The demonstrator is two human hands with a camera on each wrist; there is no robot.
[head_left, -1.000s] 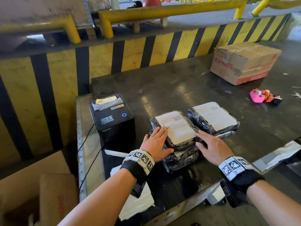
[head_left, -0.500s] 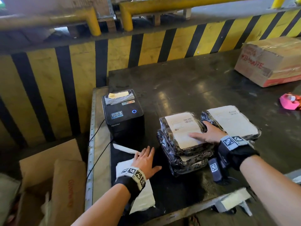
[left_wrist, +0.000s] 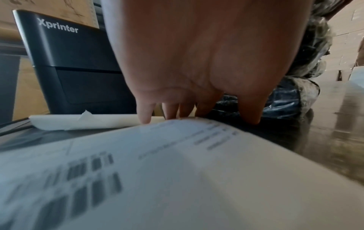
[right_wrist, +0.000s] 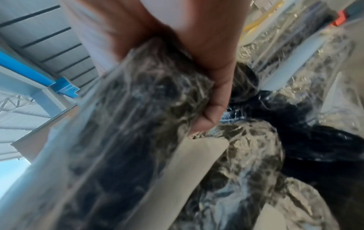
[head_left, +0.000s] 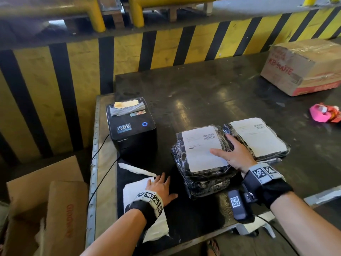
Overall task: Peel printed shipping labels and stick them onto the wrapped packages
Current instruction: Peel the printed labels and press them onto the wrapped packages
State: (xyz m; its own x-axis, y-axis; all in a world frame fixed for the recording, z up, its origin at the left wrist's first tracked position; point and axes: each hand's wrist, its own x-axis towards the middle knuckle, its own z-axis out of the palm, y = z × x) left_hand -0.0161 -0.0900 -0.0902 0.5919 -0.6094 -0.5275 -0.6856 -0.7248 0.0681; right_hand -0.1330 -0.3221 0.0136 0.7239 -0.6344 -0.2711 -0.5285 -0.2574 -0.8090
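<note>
Two stacks of black packages in clear wrap lie on the dark table [head_left: 221,93]. The left stack's top package [head_left: 180,150] and the right stack [head_left: 284,147] each carry a white label. My right hand [head_left: 227,146] grips the right edge of the left top package, thumb on its label [head_left: 199,150]. The right wrist view shows a finger [right_wrist: 206,121] curled round the crinkled wrap. My left hand [head_left: 162,182] lies flat, fingers straight, on a pile of printed label sheets [head_left: 136,191] near the front edge. The left wrist view shows the fingertips [left_wrist: 145,118] touching the sheets [left_wrist: 177,171].
A black Xprinter label printer [head_left: 132,133] stands left of the packages, its cable [head_left: 103,174] running off the table. A curled backing strip [head_left: 136,169] lies before it. A cardboard box [head_left: 304,67] and pink tape dispenser [head_left: 323,112] sit far right. Cartons [head_left: 46,200] stand lower left.
My left hand has left the package stack and come down onto the label sheets at front left. My right hand has slid forward onto the top package's right edge.
</note>
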